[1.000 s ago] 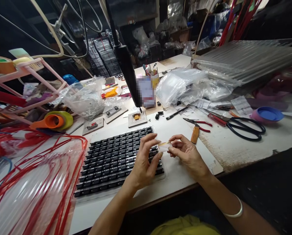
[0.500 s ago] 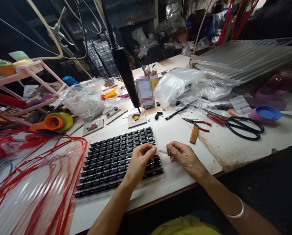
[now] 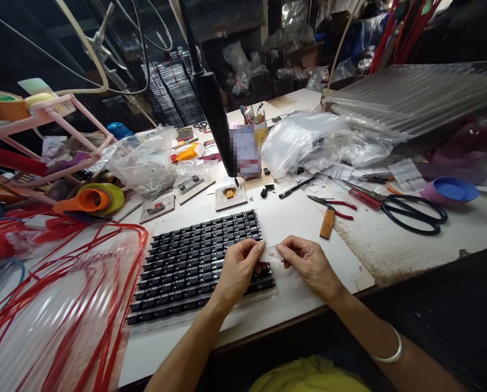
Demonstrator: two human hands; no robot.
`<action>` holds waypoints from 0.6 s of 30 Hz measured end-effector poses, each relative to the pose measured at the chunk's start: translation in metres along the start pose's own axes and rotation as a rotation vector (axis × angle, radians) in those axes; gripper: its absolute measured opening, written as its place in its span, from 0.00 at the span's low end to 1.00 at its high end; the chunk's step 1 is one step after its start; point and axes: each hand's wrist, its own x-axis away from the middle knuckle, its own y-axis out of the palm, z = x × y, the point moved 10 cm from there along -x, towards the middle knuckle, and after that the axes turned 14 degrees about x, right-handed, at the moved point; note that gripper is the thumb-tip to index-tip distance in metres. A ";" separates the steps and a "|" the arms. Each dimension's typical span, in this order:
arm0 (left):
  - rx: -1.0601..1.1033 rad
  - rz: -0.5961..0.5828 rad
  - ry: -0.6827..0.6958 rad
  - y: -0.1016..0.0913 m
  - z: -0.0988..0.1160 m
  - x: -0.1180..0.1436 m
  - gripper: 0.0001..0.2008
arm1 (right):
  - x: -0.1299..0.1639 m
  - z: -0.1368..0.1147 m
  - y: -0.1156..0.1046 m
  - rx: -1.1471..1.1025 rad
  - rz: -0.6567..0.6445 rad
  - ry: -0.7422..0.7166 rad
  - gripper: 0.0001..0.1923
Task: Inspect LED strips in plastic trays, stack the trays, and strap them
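Note:
Between my two hands a small whitish slip is stretched, with a few dark marks on it; whether it is paper or tape I cannot tell. My left hand pinches its left end between thumb and fingers. At the other end, my right hand closes on the slip in the same way. Under and beside my left hand lies a clear tray filled with rows of small black parts. The slip is held above the right edge of this tray.
Right of the tray are red-handled pliers, a wooden-handled tool, a black pen and large scissors. Red straps cover clear plastic trays at the left. A black arm reaches down over a small fixture. Plastic bags lie behind.
The slip has turned so that its marked face shows more clearly. My fingers have shifted slightly on its ends. The whole view has moved a little.

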 end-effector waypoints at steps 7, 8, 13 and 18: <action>0.025 0.006 0.011 -0.002 0.000 -0.001 0.17 | -0.001 0.002 0.004 -0.005 -0.006 0.001 0.15; 0.023 0.008 0.014 -0.002 0.000 -0.001 0.17 | -0.001 0.002 0.003 0.001 -0.003 -0.007 0.15; 0.004 0.018 0.023 -0.004 0.000 -0.001 0.16 | 0.001 0.001 0.004 0.044 0.007 -0.030 0.14; -0.018 0.028 0.037 -0.006 0.000 -0.003 0.15 | 0.002 0.005 0.005 0.053 0.008 -0.023 0.15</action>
